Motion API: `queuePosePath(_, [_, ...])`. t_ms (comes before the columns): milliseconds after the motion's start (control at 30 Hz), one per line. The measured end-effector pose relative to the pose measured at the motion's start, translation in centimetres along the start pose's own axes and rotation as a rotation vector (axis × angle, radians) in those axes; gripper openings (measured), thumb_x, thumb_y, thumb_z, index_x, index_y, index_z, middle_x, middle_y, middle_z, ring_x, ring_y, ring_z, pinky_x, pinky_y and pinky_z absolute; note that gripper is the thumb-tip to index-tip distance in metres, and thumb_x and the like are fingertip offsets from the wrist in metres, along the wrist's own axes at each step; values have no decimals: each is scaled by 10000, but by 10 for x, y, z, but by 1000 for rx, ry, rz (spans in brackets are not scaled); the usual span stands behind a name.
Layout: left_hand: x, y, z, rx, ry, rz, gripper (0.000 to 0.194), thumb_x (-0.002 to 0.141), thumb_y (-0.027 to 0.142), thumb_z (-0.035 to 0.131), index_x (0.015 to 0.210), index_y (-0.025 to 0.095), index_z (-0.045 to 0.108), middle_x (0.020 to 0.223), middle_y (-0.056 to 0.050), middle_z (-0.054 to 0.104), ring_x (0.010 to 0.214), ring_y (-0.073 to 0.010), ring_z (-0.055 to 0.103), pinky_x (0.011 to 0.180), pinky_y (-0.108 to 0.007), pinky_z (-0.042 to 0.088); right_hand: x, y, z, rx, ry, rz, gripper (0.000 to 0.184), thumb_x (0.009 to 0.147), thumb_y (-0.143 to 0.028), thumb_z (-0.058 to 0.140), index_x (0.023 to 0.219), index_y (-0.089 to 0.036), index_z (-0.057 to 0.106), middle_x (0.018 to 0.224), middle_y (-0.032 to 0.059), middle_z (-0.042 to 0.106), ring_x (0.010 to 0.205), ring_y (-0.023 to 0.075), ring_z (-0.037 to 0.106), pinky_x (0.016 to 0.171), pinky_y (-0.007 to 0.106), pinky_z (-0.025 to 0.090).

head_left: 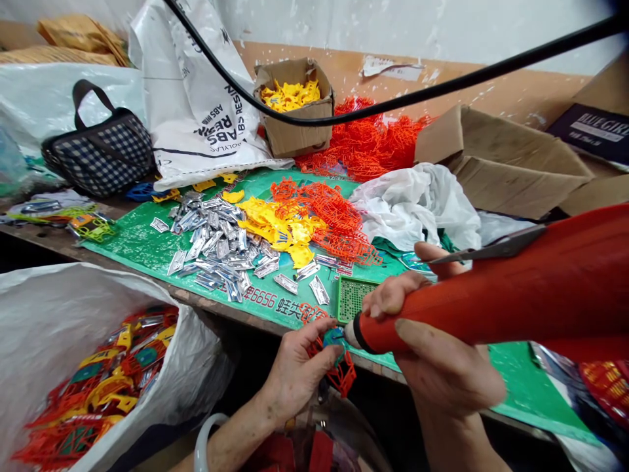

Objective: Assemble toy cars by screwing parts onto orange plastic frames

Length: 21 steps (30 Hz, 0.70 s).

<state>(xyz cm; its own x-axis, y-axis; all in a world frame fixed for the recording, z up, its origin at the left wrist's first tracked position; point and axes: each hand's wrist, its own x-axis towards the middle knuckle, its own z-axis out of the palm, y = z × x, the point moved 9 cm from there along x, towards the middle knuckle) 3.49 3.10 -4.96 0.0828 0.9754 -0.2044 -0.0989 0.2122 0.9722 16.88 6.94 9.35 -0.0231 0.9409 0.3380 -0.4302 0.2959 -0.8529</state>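
Note:
My right hand is wrapped round a red electric screwdriver, which slants down to the left with its tip on the work. Between the thumb and fingers of my left hand is a small plastic assembly, with a blue-green part and an orange-red lattice frame. The screwdriver's tip meets the blue-green part; the exact contact spot is too small to make out. Just behind my hands sits a small green perforated tray on the table edge.
Silver pieces, yellow parts and orange-red lattice parts lie heaped on the green-covered table. At lower left, a white sack holds assembled pieces. Cardboard boxes stand behind. A black cable hangs across.

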Motion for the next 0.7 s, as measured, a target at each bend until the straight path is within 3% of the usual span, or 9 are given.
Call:
queuePosePath(333, [0, -3, 1, -27, -11, 17, 324, 805, 261, 685, 1121, 209, 738, 916, -21, 742, 772, -156, 610, 763, -263, 497, -1, 1, 0, -12, 16, 0, 568, 732, -140, 700, 1254, -306, 550, 738, -50, 627, 673, 132, 586, 689, 316, 522])
queuePosePath(700, [-1, -8, 2, -64, 7, -31, 335, 762, 280, 714, 1080, 178, 742, 889, -39, 742, 791, -191, 640, 761, -283, 510, -5, 6, -1, -21, 14, 3, 491, 748, -145, 709, 1184, -318, 564, 752, -53, 632, 675, 134, 590, 691, 327, 518])
